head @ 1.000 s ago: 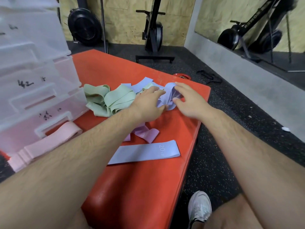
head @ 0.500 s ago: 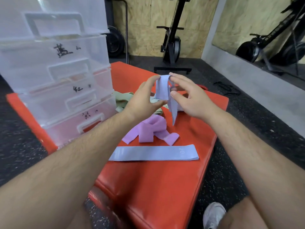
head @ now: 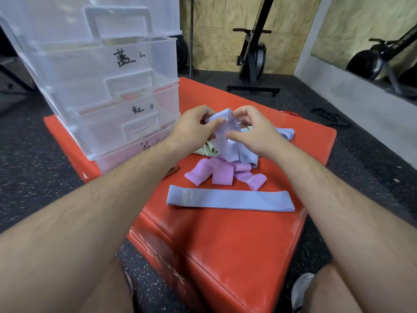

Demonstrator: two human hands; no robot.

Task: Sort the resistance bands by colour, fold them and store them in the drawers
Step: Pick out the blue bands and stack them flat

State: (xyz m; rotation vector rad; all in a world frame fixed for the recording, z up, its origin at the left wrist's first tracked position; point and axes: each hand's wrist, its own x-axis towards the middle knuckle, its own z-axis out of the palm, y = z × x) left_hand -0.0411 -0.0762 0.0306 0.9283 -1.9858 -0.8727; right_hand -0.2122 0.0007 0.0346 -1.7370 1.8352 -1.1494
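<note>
Both hands hold one blue band up above the red mat. My left hand pinches its upper left edge, and my right hand pinches its right side. Under the hands lie a crumpled purple band, a bit of green band and another blue band behind my right hand. A flat blue band lies stretched out nearer to me. The clear plastic drawers stand stacked at the left, all shut, with handwritten labels.
The red mat sits on a dark speckled floor. A black exercise machine stands behind against a wooden wall. A grey ledge runs along the right. My shoe is at the bottom right.
The hands picked the blue band out of the pile and raised it. Since half a second ago they have come lower and closer together, bunching the band.
</note>
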